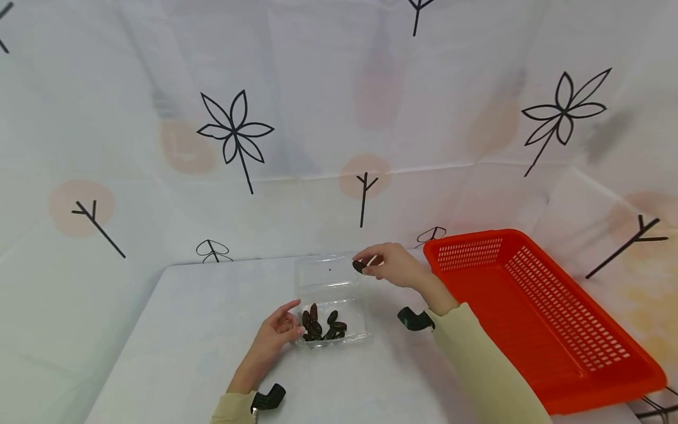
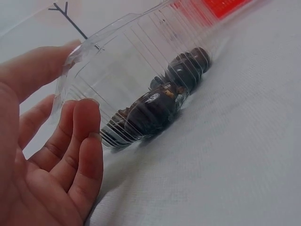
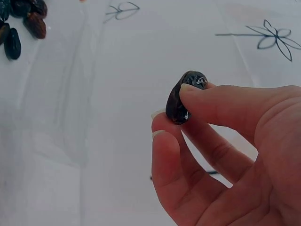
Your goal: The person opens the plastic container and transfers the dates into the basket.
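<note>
A clear plastic box [image 1: 356, 315] lies on the table with its hinged lid [image 1: 318, 272] laid back. Several dark, glossy dates [image 1: 313, 327] are in it, mostly toward its left and front; through the wall, the left wrist view shows dates [image 2: 153, 110] too. My left hand [image 1: 276, 333] holds the box at its left side, fingers bent around the corner. Above the lid's right edge, my right hand [image 1: 394, 265] pinches a single date [image 3: 175, 101] between thumb and fingers, held clear of the surface.
At the right stands a large red plastic basket [image 1: 551, 330] with perforated walls. The white table cloth [image 1: 175, 341] runs up to a patterned cloth backdrop [image 1: 318, 147] behind the box. Black wrist devices [image 1: 415, 318] sit near both sleeves.
</note>
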Available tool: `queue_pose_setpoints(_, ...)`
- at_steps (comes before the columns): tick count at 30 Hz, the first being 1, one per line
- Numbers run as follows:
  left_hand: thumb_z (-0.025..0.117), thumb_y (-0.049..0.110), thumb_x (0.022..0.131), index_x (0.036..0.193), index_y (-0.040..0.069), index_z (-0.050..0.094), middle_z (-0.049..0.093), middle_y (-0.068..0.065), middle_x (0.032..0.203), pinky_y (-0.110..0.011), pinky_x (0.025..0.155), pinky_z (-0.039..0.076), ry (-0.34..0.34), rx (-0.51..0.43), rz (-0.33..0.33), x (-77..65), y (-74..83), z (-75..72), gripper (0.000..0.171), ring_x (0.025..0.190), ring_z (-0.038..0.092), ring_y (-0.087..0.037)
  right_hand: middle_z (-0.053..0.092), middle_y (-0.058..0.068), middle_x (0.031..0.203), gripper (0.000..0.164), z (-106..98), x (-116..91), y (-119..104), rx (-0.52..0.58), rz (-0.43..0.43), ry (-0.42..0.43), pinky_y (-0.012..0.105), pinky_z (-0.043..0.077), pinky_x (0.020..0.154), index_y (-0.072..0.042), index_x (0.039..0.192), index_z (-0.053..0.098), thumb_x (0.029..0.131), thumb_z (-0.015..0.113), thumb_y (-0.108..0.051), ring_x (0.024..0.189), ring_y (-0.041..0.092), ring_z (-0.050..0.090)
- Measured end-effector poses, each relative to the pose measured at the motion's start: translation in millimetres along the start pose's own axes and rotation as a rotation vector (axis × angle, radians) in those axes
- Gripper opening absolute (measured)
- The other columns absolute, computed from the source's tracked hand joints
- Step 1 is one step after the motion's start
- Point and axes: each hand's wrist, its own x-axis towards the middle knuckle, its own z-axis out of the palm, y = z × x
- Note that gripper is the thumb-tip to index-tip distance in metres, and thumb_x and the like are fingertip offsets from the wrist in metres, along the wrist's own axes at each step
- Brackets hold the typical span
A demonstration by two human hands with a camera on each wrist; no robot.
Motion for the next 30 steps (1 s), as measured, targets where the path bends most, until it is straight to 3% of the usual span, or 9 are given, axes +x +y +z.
queue_pose_setpoints(7, 0.075, -0.001, 0.085, 0.146, 0.001, 0.045, 0.055, -0.003, 0.093, -0.023, 0.067, 0.046, -0.006, -0.007, 0.008, -1.6, 0.4, -1.3, 0.067, 0.076, 0.056, -0.010, 0.068, 0.008, 0.104, 0.029, -29.0, -15.4, 10.4, 0.006, 0.066, 0.065, 0.035, 0.055, 0.074, -0.009, 0.123, 0.069, 0.094, 0.066, -0.010, 0.091, 0.026, 0.066)
queue_pose_setpoints(15, 0.074, -0.002, 0.086, 0.146, -0.003, 0.042, 0.056, -0.001, 0.090, -0.022, 0.067, 0.046, -0.019, 0.001, 0.033, -1.8, 2.8, -1.0, 0.069, 0.074, 0.056, -0.008, 0.067, 0.012, 0.107, 0.030, -64.9, -44.6, 45.1, 0.012, 0.151, 0.151, 0.038, 0.056, 0.075, -0.008, 0.123, 0.068, 0.094, 0.068, -0.013, 0.088, 0.025, 0.066)
queue_pose_setpoints(19, 0.075, -0.002, 0.085, 0.146, 0.000, 0.045, 0.055, -0.002, 0.089, -0.022, 0.067, 0.045, -0.009, 0.006, 0.019, -0.9, 2.1, -0.1, 0.068, 0.073, 0.055, -0.008, 0.066, 0.014, 0.114, 0.032, -82.0, -66.0, 63.6, -0.023, 0.176, 0.182, 0.038, 0.055, 0.079, -0.005, 0.126, 0.066, 0.095, 0.067, -0.013, 0.096, 0.030, 0.064)
queue_pose_setpoints(25, 0.076, 0.001, 0.086, 0.146, 0.004, 0.046, 0.055, -0.004, 0.089, -0.023, 0.067, 0.045, -0.013, 0.020, 0.011, 0.1, 1.1, -2.1, 0.067, 0.072, 0.054, -0.009, 0.065, 0.017, 0.119, 0.036, -95.5, -95.9, 93.8, -0.150, 0.236, 0.198, 0.041, 0.052, 0.082, -0.002, 0.128, 0.065, 0.096, 0.067, -0.020, 0.107, 0.036, 0.059)
queue_pose_setpoints(30, 0.075, 0.001, 0.087, 0.147, 0.001, 0.044, 0.055, -0.004, 0.089, -0.023, 0.067, 0.045, -0.029, 0.035, 0.032, 0.0, 0.9, -3.3, 0.068, 0.072, 0.055, -0.008, 0.066, 0.020, 0.117, 0.036, -102.1, -111.3, 119.4, -0.151, 0.252, 0.190, 0.042, 0.052, 0.082, 0.003, 0.126, 0.064, 0.095, 0.068, -0.015, 0.106, 0.037, 0.060)
